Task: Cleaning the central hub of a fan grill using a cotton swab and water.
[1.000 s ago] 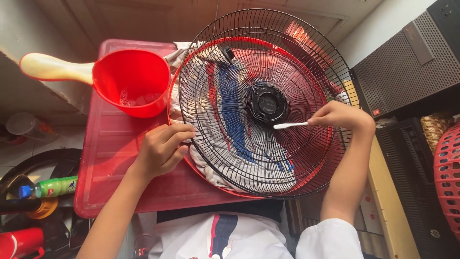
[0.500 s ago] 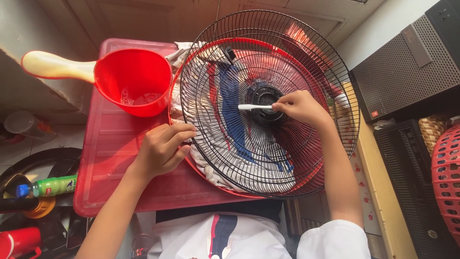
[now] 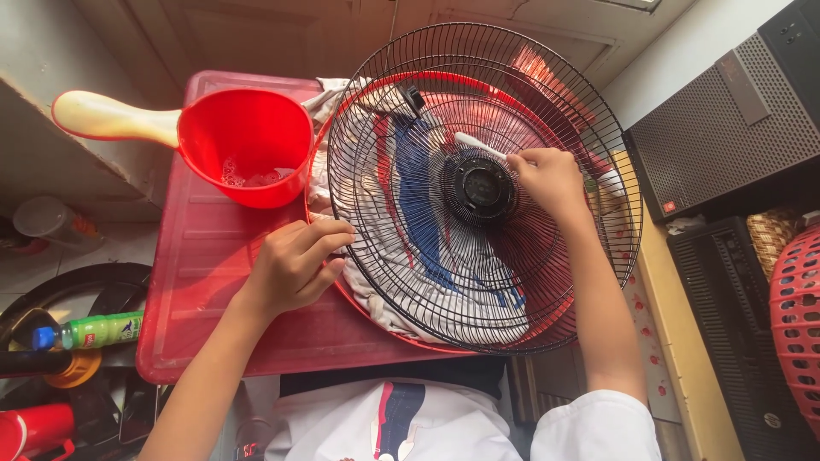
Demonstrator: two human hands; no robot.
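Right hand (image 3: pixel 551 179): I log it closed around a white toothbrush (image 3: pixel 480 144), whose head points away from the fingers toward the upper left, lying on the wires of the black fan grille (image 3: pixel 478 282) just above the round black hub (image 3: pixel 483 189).

Left hand (image 3: pixel 295 265): I log it clenched on the grille's near-left rim.

Under the grille: red basin (image 3: pixel 376 318) holding white, blue and red cloth (image 3: pixel 410 171).

Beyond the left hand: red dipper (image 3: pixel 243 137) with pale handle, resting on a red tray (image 3: pixel 192 282).
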